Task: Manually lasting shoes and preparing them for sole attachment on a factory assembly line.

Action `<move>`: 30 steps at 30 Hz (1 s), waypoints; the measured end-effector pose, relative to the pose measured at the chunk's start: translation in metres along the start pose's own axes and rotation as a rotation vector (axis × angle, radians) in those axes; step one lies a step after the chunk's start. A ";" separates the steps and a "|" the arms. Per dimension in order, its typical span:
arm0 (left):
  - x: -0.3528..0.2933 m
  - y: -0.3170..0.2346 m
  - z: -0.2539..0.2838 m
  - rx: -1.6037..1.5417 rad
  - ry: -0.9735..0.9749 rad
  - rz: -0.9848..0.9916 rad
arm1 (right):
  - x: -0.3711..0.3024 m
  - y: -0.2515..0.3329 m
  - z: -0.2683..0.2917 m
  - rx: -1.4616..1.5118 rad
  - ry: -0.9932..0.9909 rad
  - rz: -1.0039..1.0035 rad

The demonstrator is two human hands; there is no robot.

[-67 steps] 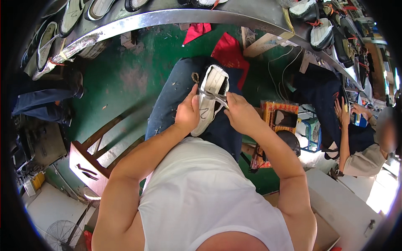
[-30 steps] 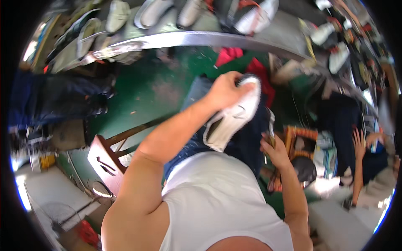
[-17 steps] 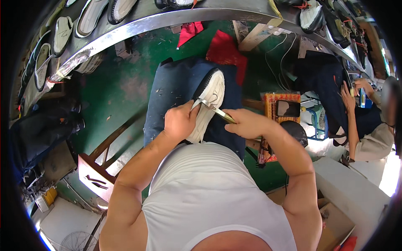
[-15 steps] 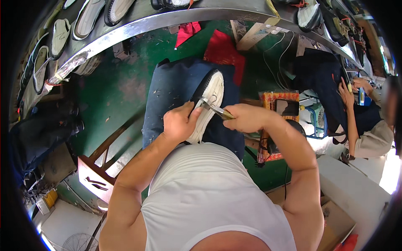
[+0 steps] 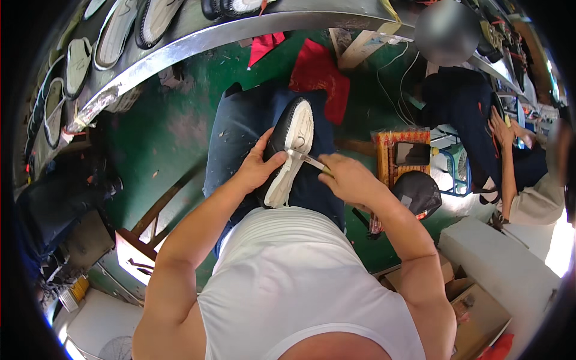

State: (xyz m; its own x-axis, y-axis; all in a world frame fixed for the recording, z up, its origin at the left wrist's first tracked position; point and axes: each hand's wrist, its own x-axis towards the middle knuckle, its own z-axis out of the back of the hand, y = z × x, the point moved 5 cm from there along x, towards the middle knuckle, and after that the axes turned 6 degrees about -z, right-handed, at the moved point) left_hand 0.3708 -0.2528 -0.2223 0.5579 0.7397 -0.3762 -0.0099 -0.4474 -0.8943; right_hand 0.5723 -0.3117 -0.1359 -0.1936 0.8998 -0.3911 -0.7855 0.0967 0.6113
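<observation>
A shoe lies sole-up across my lap, its toe pointing away from me. Its sole is pale with stitching round the edge, and the dark upper shows along the left side. My left hand grips the shoe from the left, thumb on the sole and fingers along the upper. In my right hand is a hammer with a metal head and a pale handle. The hammer's head rests at the middle of the sole, close to my left thumb. A dark curved mark shows on the sole just above it.
Several shoes stand on the metal-edged bench ahead. A red cloth lies on the green floor. Right of me are a black cap-like item, cardboard boxes and a co-worker's hands. A wooden stool stands left.
The shoe has tilted and shifted slightly left, showing more dark upper. My left fingers have spread along its side. The hammer head has slid slightly nearer me. A blurred head has appeared at upper right.
</observation>
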 end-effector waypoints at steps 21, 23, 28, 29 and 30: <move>-0.007 -0.049 -0.042 1.364 -0.077 -0.221 | 0.044 -0.027 -0.002 0.652 0.029 -0.224; -0.017 -0.042 -0.039 1.133 -0.153 -0.204 | 0.060 -0.029 -0.011 0.218 0.030 -0.150; -0.052 0.007 -0.010 0.602 0.092 -0.007 | 0.019 0.002 0.008 0.232 -0.077 -0.047; -0.055 0.012 -0.011 0.633 0.065 -0.030 | 0.005 0.004 -0.003 0.254 -0.092 -0.017; -0.049 0.012 -0.013 0.600 0.053 -0.056 | 0.001 -0.001 -0.023 -0.027 0.033 -0.085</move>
State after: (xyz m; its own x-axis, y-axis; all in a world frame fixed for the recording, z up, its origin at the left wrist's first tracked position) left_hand 0.3539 -0.3006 -0.2113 0.6113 0.7214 -0.3254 -0.4370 -0.0351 -0.8988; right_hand 0.5595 -0.3208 -0.1525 -0.1447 0.8741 -0.4637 -0.8156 0.1599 0.5560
